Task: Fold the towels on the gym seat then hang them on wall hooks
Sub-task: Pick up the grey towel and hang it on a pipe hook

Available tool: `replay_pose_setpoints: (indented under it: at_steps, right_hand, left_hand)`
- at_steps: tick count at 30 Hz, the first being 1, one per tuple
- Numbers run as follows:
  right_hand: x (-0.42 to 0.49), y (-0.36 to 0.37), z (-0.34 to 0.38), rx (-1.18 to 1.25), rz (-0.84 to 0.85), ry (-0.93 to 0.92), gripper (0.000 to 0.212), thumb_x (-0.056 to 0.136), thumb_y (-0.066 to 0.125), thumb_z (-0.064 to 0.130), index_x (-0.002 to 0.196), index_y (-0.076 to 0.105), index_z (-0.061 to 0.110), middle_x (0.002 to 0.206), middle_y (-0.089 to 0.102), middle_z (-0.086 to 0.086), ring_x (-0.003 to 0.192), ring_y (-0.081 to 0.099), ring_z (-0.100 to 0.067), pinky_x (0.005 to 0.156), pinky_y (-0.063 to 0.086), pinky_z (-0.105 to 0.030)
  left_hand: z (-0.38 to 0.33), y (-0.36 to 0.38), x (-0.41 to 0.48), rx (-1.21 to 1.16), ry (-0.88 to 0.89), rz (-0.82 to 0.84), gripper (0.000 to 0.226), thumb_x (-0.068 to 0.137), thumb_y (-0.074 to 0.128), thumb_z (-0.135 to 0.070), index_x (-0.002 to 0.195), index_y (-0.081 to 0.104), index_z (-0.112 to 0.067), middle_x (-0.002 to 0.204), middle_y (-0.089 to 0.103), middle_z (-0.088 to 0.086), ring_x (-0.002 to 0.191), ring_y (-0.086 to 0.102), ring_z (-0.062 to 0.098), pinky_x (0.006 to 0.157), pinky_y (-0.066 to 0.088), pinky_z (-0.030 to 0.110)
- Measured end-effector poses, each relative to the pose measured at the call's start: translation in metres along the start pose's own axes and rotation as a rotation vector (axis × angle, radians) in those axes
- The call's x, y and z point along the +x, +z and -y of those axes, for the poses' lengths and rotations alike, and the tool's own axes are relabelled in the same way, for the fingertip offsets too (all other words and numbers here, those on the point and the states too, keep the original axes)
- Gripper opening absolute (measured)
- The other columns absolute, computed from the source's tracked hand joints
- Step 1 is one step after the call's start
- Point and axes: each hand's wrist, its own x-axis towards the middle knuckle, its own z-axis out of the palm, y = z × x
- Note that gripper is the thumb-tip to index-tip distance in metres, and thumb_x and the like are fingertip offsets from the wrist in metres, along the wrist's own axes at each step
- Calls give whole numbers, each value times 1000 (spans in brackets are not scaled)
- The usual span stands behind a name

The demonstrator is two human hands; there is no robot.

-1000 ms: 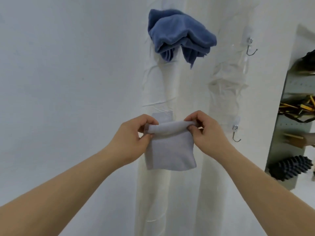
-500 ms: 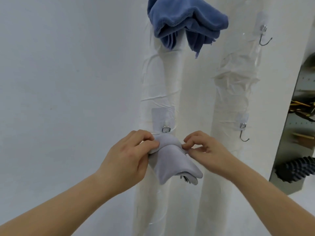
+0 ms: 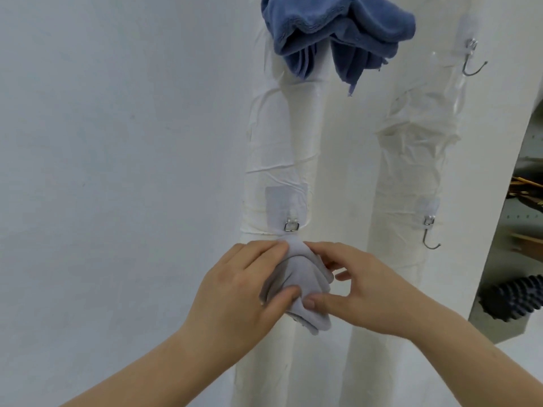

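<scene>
As grey towel [image 3: 296, 274] hangs off near-left hook [image 3: 291, 226], left hand [image 3: 235, 292] and right hand [image 3: 361, 292] fingers pinch its folds, likely to seat it.

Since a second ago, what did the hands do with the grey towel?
The grey towel went from stretched flat between both hands to hanging bunched on the lower left hook. The left hand and right hand slid from its top corners down its sides and still pinch it. The blue towel stayed hung above; the upper right hook and lower right hook stayed bare.
</scene>
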Motion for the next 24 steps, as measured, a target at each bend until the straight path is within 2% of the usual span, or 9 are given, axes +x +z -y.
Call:
replay_pose_setpoints:
  at_steps: [3,6,11,15,20,24]
  right_hand:
    - [-3,19,-1,31,-150,-12,60,77,80,37,130,56,48,111,67,18,102,63,-7,87,53,-33]
    - [-7,35,-5,74,-239,-10,59,79,78,34,132,57,47,107,66,16,101,63,-10,85,54,-35]
    - [-16,27,-1,120,-238,13,68,74,73,53,139,53,47,114,70,23,107,66,-5,93,54,-29]
    - [-14,19,1,135,-183,34,60,81,81,36,132,55,52,115,68,29,109,65,-1,96,54,-31]
    - [-8,36,-2,114,-253,35,59,81,79,29,131,56,50,117,69,20,109,65,-10,94,54,-37]
    - [-11,48,-5,132,-316,44,61,83,79,25,136,56,46,121,67,22,113,64,-8,95,52,-29]
  left_hand:
    - [6,7,-5,-24,15,-48,49,82,77,-39,125,71,-18,122,70,-9,97,67,14,81,54,25]
    - [8,7,-7,-71,6,-38,49,84,75,-41,128,71,-19,126,70,-9,104,67,12,86,53,22]
    - [6,0,-10,-115,-12,7,53,81,79,-36,130,70,-16,132,69,-8,116,64,9,97,50,22]
    - [7,2,-11,-130,-14,-9,52,83,75,-36,130,69,-16,131,68,-7,115,64,10,96,51,23]
    - [13,14,-12,-114,10,-65,49,81,81,-29,127,71,-14,128,71,-5,109,67,14,92,53,24]
    - [16,18,-13,-109,22,-68,48,82,81,-28,128,71,-14,130,70,-4,109,68,16,88,57,29]
